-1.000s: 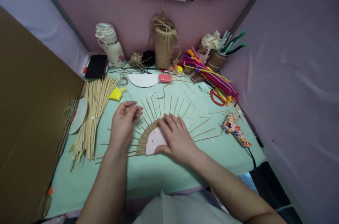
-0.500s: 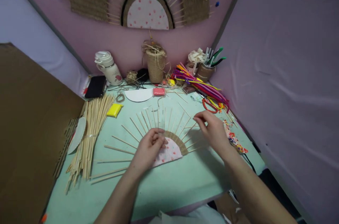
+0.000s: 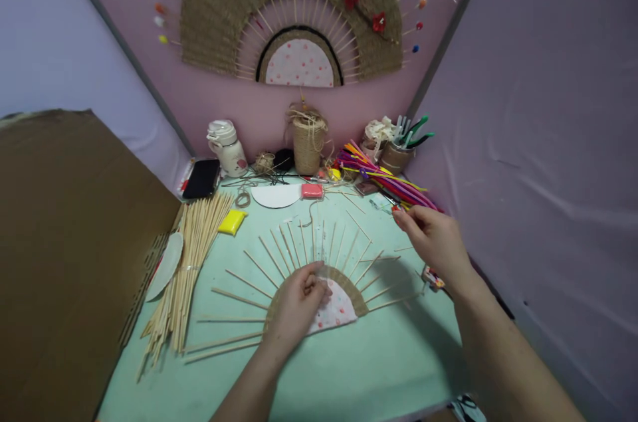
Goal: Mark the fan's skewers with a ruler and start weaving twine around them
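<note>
A half-round fan frame lies on the table, with thin wooden sticks [image 3: 256, 269] spreading from a twine-woven band [image 3: 353, 288] around a pink-dotted white half-circle [image 3: 339, 309]. My left hand [image 3: 302, 299] rests over the band and the half-circle, its fingers curled together near the top of the band. Whatever those fingers pinch is hidden. My right hand [image 3: 433, 236] is raised above the table, right of the sticks, thumb and fingertips pressed together. What it pinches is too fine to make out.
A bundle of wooden sticks [image 3: 199, 262] and a yellow packet [image 3: 232, 222] lie left. Along the back stand a white bottle [image 3: 228, 149], a twine spool [image 3: 308, 143] and colourful pipe cleaners [image 3: 383, 176]. A finished fan [image 3: 214, 16] hangs on the wall; cardboard [image 3: 74, 242] stands left.
My right hand has moved up and away to the right from the sticks. My left hand stays on the fan frame. The view has shifted, showing more of the wall fan.
</note>
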Action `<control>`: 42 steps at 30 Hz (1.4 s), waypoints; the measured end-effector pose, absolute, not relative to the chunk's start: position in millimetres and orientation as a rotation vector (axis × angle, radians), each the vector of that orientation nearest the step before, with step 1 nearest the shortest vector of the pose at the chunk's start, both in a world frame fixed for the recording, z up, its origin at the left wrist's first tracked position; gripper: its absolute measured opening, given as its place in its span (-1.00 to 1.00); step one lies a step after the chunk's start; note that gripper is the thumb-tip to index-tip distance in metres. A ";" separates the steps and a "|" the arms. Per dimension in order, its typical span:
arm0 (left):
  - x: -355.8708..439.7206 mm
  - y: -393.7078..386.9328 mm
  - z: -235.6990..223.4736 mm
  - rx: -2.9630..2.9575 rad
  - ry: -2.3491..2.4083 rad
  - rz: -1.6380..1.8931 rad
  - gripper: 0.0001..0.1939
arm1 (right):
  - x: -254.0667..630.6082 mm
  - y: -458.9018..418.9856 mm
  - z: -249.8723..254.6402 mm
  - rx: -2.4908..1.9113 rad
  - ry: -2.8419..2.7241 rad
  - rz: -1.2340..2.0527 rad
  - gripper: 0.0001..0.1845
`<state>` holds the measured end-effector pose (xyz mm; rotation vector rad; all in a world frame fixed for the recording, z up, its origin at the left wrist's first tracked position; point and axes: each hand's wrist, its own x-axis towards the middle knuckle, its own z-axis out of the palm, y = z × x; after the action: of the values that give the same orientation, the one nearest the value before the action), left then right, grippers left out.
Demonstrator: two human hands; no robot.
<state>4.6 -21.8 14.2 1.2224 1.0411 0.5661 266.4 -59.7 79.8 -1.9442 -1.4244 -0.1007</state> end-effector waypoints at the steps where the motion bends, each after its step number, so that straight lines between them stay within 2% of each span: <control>1: 5.4 -22.7 17.3 1.238 1.048 0.556 -0.57 | 265.5 -48.9 82.6 -1.934 -1.464 -0.099 -0.56; 5: 8.0 -26.5 29.2 1.266 1.069 0.574 -0.66 | 251.3 29.4 88.2 -1.850 -1.862 -0.009 -0.73; 7: 7.8 -27.3 32.3 1.263 1.071 0.597 -0.68 | 237.2 78.7 85.8 -2.009 -2.061 0.066 -0.75; 12: 5.8 -25.6 31.6 1.246 1.078 0.606 -0.69 | 202.1 167.3 68.7 -2.208 -2.104 0.145 -0.80; 15: 5.5 -23.9 26.1 1.225 1.058 0.620 -0.68 | 195.2 187.5 58.0 -2.280 -2.068 0.174 -0.61; 17: 5.4 -23.2 20.8 1.205 1.031 0.629 -0.67 | 196.1 192.8 53.2 -2.300 -2.032 0.178 -0.58; 22: 5.0 -23.1 8.9 1.151 0.954 0.635 -0.67 | 205.5 188.7 50.1 -2.241 -1.905 0.119 -0.76; 27: 5.1 -22.9 8.0 1.183 0.959 0.630 -0.65 | 215.9 165.5 58.0 -2.002 -1.664 0.043 -0.65; 31: 5.4 -22.9 9.9 1.207 0.948 0.648 -0.66 | 226.0 132.1 71.4 -1.541 -1.264 -0.038 -0.75; 35: 5.6 -23.6 8.3 1.245 0.940 0.663 -0.68 | 241.3 82.3 81.9 -1.414 -1.083 -0.136 -0.82; 38: 6.0 -23.6 3.7 1.230 0.937 0.667 -0.66 | 251.1 44.5 78.7 -1.390 -0.984 -0.081 -0.83; 42: 6.3 -22.9 -1.7 1.211 0.930 0.677 -0.64 | 249.2 7.4 63.5 -1.299 -0.803 0.180 -0.85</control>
<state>6.3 -22.9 -1.7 1.2111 0.9301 0.6767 249.2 7.4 63.5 -1.2994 -0.8033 0.1804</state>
